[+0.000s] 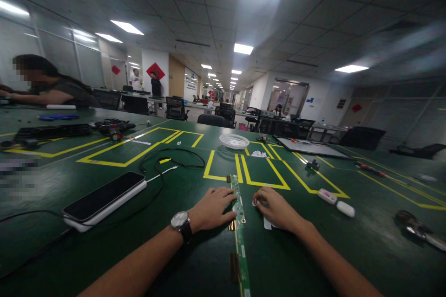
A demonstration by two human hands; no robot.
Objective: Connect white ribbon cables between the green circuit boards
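Observation:
A long narrow green circuit board (244,255) lies on the green table (167,260), running from the bottom edge up toward the middle. My left hand (215,206), with a watch on the wrist, rests at the board's left edge, its fingers apart and the fingertips touching the board. To the right of the board is my right hand (273,206), its fingers curled together near the tabletop. A small white piece shows at those fingertips, and a white paper-like piece (267,223) lies partly under the hand.
A phone (104,195) on a white block and a black cable (160,185) are at left. A white basket (234,141) stands ahead. A white-pink object (326,196), a white case (345,209) and tools lie right. A person (52,83) sits at far left.

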